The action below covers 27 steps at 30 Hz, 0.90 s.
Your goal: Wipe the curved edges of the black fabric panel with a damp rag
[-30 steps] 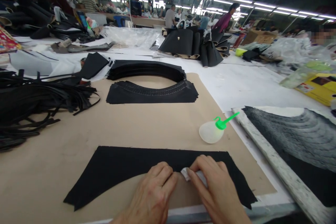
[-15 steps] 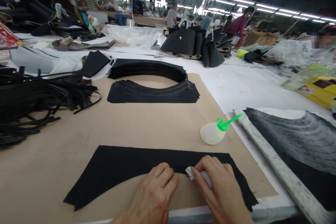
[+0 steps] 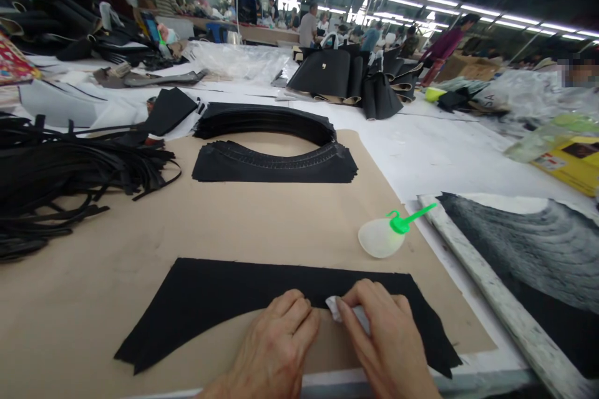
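Observation:
A black fabric piece [image 3: 224, 287] with a curved inner edge lies flat on the brown paper in front of me. My left hand [image 3: 281, 336] is closed, its fingers pressed together on the curved edge near the middle; the fingertips are partly hidden. Just to its right, my right hand [image 3: 384, 324] pinches a small wad of white cloth [image 3: 333, 308] between thumb and fingers, touching the same edge. Beyond the right hand, a squeeze bottle [image 3: 381, 240] with a bright green spout rests on the paper.
Stacked black curved pieces [image 3: 276, 165] lie farther back on the brown paper [image 3: 210, 218]. Black strips [image 3: 84, 168] are heaped at left. A pale-edged board [image 3: 505, 287] with dark, smeared material lies at right. Black leather pieces [image 3: 322, 75] and people stand beyond.
My right hand has slid the white cloth slightly left along the curved edge, closer to my left hand. The left hand stays nearly in place. A distant person in purple has shifted right.

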Tool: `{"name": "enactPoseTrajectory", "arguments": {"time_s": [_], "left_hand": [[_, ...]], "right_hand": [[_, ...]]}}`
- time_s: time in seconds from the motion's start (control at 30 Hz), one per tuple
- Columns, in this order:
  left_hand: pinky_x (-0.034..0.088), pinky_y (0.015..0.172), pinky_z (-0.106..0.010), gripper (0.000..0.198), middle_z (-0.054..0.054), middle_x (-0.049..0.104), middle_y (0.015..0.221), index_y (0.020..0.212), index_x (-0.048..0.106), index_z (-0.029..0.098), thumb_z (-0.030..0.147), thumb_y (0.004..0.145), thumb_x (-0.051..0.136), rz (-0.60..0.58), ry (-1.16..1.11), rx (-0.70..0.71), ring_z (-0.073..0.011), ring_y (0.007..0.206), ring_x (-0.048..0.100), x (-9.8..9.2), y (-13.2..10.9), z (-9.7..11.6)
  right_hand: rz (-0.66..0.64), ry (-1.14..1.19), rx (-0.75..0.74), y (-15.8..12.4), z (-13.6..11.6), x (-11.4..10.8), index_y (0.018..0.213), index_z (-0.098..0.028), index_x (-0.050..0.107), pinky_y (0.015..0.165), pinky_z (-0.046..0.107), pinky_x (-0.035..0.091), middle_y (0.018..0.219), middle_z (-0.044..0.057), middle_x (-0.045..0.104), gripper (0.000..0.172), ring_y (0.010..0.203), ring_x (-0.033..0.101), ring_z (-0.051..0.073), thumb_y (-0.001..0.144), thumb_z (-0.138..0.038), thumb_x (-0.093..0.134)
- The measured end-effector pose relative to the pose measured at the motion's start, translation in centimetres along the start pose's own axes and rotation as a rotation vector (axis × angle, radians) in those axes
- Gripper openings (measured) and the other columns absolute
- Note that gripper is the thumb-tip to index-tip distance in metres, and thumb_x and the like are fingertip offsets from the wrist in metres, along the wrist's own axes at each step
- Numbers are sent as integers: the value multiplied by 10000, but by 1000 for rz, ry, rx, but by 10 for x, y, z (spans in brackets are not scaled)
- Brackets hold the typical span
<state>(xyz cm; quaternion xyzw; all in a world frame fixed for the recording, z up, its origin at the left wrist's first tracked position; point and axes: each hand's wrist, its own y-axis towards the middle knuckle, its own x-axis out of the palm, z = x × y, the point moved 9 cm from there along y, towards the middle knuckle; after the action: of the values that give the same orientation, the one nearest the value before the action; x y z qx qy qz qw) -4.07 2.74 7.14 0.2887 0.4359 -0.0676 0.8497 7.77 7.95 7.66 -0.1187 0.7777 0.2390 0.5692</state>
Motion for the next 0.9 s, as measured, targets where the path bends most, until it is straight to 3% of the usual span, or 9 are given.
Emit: {"name": "enactPoseTrajectory", "arguments": {"time_s": [0.1, 0.17, 0.37, 0.43, 0.57, 0.67, 0.73, 0.8, 0.9], "left_hand": [[560, 828, -384, 381, -103, 628, 952, 1117, 570, 122, 21, 795, 391, -14, -4, -6, -238, 964, 578, 0, 0, 0], [565, 826, -379, 387, -105, 632, 958, 1106, 575, 120, 12, 785, 389, -6, 14, -2, -237, 967, 579, -1, 0, 0], [576, 845, -376, 418, -118, 648, 994, 1104, 581, 104, -9, 750, 391, 42, 41, 28, -242, 989, 585, -6, -1, 2], [578, 846, -383, 426, -119, 649, 1003, 1103, 583, 108, -10, 743, 390, 42, 43, 22, -245, 996, 585, -7, -1, 2], [576, 853, -389, 442, -114, 642, 1001, 1103, 588, 120, -10, 728, 394, 20, 33, 18, -244, 997, 581, -5, -1, 3], [571, 863, -393, 436, -114, 637, 998, 1103, 588, 122, -8, 736, 391, 10, 39, 13, -243, 997, 577, -4, -1, 3], [572, 857, -391, 425, -117, 639, 996, 1106, 588, 113, -6, 750, 389, 14, 57, 26, -246, 993, 579, -4, 0, 4], [573, 857, -386, 429, -118, 643, 1002, 1118, 586, 107, -8, 757, 387, 23, 73, 42, -248, 996, 581, -4, 0, 5], [572, 873, -386, 441, -118, 648, 1013, 1128, 589, 105, -9, 752, 390, 37, 89, 51, -249, 1002, 585, -5, -1, 5]], "right_hand": [[-16, 25, -50, 8, -22, 12, 785, -234, 489, 659, 324, 294, 741, -18, 583, 171, 698, 551, 179, 954, -232, 466], [-14, 3, -21, 4, -12, 14, 778, -235, 486, 651, 320, 302, 727, -23, 580, 167, 687, 560, 182, 945, -240, 477], [-61, -124, 105, -45, 84, -9, 748, -244, 504, 615, 299, 353, 672, -44, 589, 213, 614, 598, 173, 918, -371, 528], [-53, -177, 117, -53, 99, -24, 739, -247, 510, 613, 302, 353, 672, -43, 597, 216, 608, 601, 177, 907, -380, 535], [58, -194, 86, -37, 59, -40, 805, -246, 524, 664, 322, 330, 733, -24, 608, 181, 698, 602, 190, 952, -343, 482], [68, -127, 19, -11, 1, -22, 807, -241, 506, 690, 342, 298, 752, -4, 598, 192, 716, 564, 199, 979, -275, 427], [83, -128, 15, -2, -19, -8, 790, -240, 482, 677, 351, 276, 741, 6, 584, 213, 697, 539, 209, 979, -220, 385], [79, -162, 36, -7, -13, 2, 798, -241, 466, 671, 354, 270, 749, 12, 578, 204, 701, 533, 218, 973, -197, 372], [39, -247, 81, -40, 34, 1, 819, -245, 455, 668, 352, 280, 762, 7, 575, 153, 724, 552, 232, 966, -236, 411]]}}
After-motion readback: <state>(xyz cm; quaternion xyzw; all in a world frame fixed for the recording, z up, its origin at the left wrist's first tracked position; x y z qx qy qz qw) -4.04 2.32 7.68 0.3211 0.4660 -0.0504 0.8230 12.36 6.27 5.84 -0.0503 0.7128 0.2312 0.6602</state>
